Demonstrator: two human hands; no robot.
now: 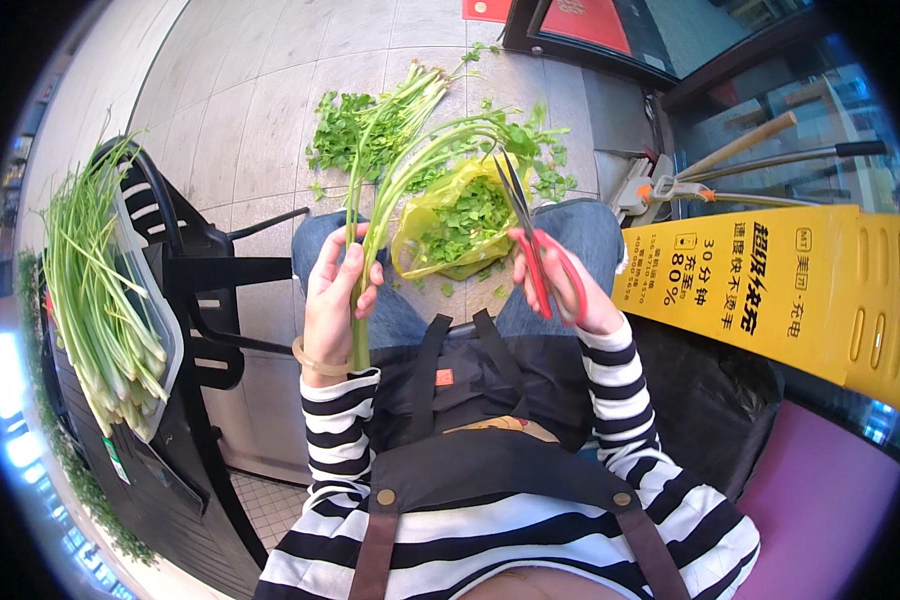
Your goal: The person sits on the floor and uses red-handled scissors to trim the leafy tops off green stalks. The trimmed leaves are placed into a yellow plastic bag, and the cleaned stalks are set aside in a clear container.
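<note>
My left hand point(343, 285) grips a few long celery stalks point(381, 214) whose leafy tops arch over to the right. A pair of red-handled scissors point(526, 225) is in my right hand point(559, 289), its blades pointing away from me near the leafy ends. Between my knees sits a yellow plastic bag point(412, 232), its mouth wide, with cut green leaves point(469, 221) inside. Beyond it, a bundle of leafy celery point(412, 97) with roots lies on the tiled floor. At my left, trimmed stalks point(101, 300) are heaped in a clear plastic tray point(169, 330).
The tray rests on a dark slatted table point(97, 480) beside a black metal chair point(157, 202). Loose leaves point(559, 176) are scattered on the floor tiles point(262, 127). To the right are a yellow sign board point(765, 292) bearing writing, long-handled cleaning tools point(735, 154) and a glass door point(682, 37).
</note>
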